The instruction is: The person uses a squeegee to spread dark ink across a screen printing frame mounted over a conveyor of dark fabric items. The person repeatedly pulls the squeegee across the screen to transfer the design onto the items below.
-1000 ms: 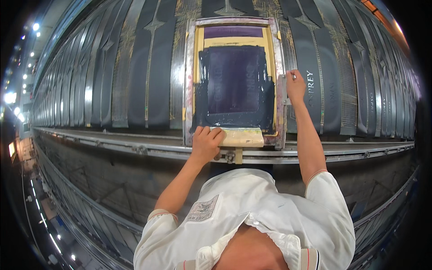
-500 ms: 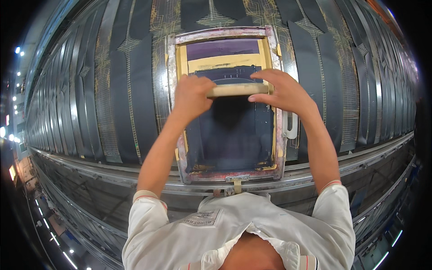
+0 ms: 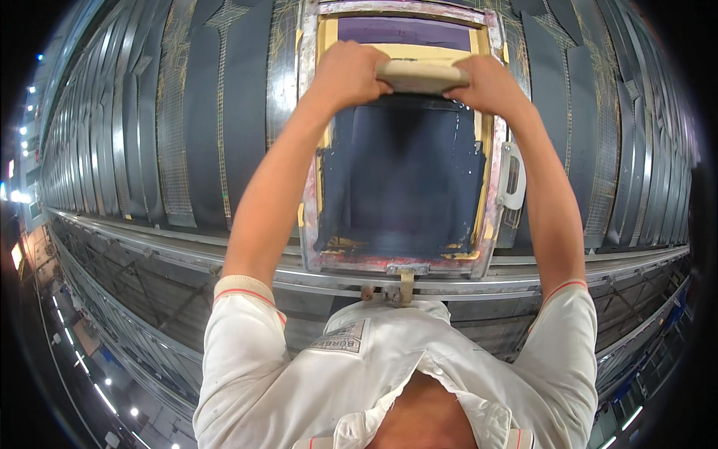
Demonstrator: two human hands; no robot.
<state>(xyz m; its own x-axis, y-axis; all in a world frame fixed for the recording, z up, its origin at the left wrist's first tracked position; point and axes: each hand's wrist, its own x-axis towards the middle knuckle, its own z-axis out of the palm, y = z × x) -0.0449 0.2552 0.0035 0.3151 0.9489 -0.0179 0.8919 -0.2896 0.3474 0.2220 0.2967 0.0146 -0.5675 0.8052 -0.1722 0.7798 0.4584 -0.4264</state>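
Note:
A wide squeegee with a pale wooden grip (image 3: pixel 422 77) lies across the far part of a screen-printing frame. My left hand (image 3: pixel 350 73) is closed round its left end, and my right hand (image 3: pixel 490 84) grips the right end. The squeegee's lower edge is hidden from above. Below it stretches the dark, ink-coated mesh (image 3: pixel 404 172), with yellowish tape along the sides and a purple band (image 3: pixel 407 31) at the far end. The frame's rim (image 3: pixel 309 232) is worn and stained pinkish white.
The frame rests on a long table covered with dark fabric pieces (image 3: pixel 245 127) and shiny metal strips. A pale handle (image 3: pixel 513 178) sticks out from the frame's right side. Along the table's near edge runs a metal rail (image 3: pixel 292 280), with a bracket (image 3: pixel 406 284) at the frame.
Both hands have moved with the squeegee toward the frame's far end. My right hand's fingers, looser before, are now closed round its end. The frame appears higher and slightly farther right in view.

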